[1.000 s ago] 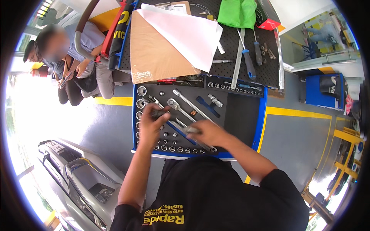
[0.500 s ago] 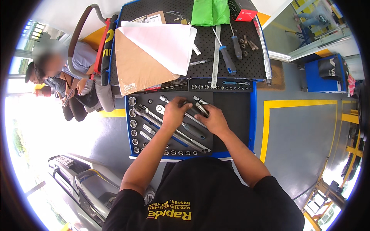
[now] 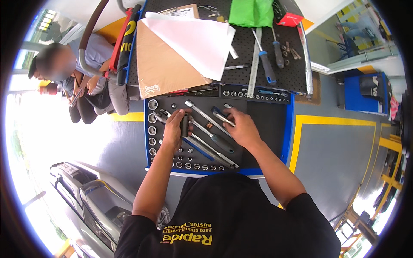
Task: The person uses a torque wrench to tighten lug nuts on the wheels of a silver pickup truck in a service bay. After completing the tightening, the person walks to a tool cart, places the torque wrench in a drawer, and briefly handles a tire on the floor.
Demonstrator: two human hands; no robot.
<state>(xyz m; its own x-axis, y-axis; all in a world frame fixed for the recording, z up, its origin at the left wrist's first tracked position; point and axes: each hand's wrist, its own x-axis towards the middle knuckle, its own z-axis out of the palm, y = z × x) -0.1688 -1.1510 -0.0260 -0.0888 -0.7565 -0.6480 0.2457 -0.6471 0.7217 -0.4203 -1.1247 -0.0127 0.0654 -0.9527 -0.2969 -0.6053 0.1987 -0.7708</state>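
Note:
My left hand (image 3: 174, 130) is closed around a dark cylinder (image 3: 185, 124) that looks like a deep socket, above the left part of the open drawer. Under that hand lie long chrome bars, one with a blue strip. Further right, my right hand (image 3: 244, 130) has its fingers closed on a short chrome tool (image 3: 223, 115) with a blue part; its exact kind is unclear. Between my hands lie a ratchet (image 3: 220, 142) with a grey-blue grip and a chrome extension bar (image 3: 207, 115). Chrome sockets (image 3: 152, 130) line the drawer's left and front sides.
The cabinet's black top carries a brown clipboard (image 3: 159, 64), white paper (image 3: 193, 47), screwdrivers (image 3: 267, 71), a steel ruler (image 3: 254, 69) and a green bag (image 3: 251, 13). A seated person (image 3: 92, 56) is at the left. A grey motorcycle (image 3: 90, 202) stands lower left.
My left hand has moved left, away from the right hand, and now shows the dark cylinder upright in its fingers. The right hand stays by the short chrome tool. The view has shifted slightly.

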